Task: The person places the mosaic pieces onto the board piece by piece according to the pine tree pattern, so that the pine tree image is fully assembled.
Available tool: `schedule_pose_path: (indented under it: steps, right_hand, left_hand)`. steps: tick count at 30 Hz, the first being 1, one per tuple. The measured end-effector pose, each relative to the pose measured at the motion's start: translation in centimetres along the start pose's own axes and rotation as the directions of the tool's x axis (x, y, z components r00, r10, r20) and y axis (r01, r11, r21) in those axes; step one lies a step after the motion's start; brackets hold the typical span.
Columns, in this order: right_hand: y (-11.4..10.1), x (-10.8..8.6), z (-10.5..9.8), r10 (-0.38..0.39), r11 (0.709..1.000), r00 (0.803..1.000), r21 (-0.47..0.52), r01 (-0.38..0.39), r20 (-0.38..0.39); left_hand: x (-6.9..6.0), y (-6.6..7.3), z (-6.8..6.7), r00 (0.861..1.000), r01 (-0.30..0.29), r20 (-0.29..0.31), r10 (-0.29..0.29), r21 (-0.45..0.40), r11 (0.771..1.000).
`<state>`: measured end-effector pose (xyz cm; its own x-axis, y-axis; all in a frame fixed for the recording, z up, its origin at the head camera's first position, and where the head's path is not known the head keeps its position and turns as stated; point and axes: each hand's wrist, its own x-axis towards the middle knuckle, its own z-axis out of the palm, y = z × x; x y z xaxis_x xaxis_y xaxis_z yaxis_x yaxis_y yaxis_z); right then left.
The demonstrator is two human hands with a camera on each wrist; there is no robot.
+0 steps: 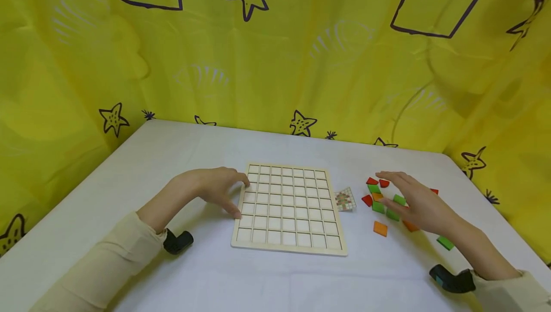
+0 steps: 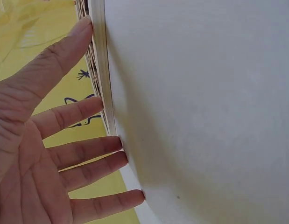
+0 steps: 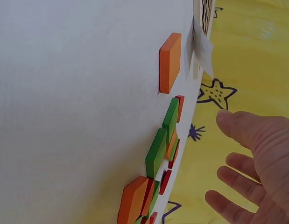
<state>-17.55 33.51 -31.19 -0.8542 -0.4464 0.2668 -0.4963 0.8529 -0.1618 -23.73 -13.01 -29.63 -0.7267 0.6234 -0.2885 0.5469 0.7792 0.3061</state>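
A wooden grid board (image 1: 288, 206) with bare square cells lies flat on the white table. My left hand (image 1: 217, 188) touches its left edge, thumb and fingers spread and fairly straight; the left wrist view shows the thumb and index fingertip at the board's edge (image 2: 101, 70). Over a loose group of coloured tiles on the right hovers my right hand (image 1: 417, 202), with nothing held. Among those tiles are an orange square (image 1: 380, 228), a green tile (image 1: 378, 207) and a red triangle (image 1: 367, 200). The right wrist view shows the right hand (image 3: 256, 168) apart from the tiles.
A small card with a gridded picture (image 1: 345, 200) lies by the board's right edge, partly hidden under it. One green tile (image 1: 445, 243) sits nearer the right wrist. A yellow patterned curtain (image 1: 275, 63) hangs behind the table (image 1: 193, 144).
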Motion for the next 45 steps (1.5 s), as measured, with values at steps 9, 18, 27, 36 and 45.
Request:
schedule_pose_path:
  steps: [9,18,27,36,45]
  right_hand:
    - [0.8,0.1,0.0,0.034,0.999,0.999,0.019,-0.035,0.031]
    - [1.9,0.7,0.4,0.01,1.0,1.0,-0.001,-0.01,0.026]
    - [3.1,0.9,0.4,0.034,0.999,0.998,0.007,-0.034,0.047]
    - [3.7,1.2,0.2,0.094,0.995,0.99,0.002,-0.095,0.102]
    - [4.5,0.9,-0.7,0.17,0.985,0.978,-0.001,-0.171,0.125]
  left_hand:
    - [-0.1,-0.2,0.1,1.0,-0.02,-0.018,0.02,-0.024,1.0]
    - [-0.1,-0.3,0.2,1.0,-0.014,-0.019,0.014,-0.026,1.0]
    - [0.0,-0.1,0.2,1.0,-0.014,-0.016,0.013,-0.028,1.0]
    - [0.1,-0.2,0.3,1.0,-0.012,-0.013,0.012,-0.037,0.999]
    - [-0.2,-0.4,0.3,1.0,-0.015,-0.025,0.014,-0.033,0.999]
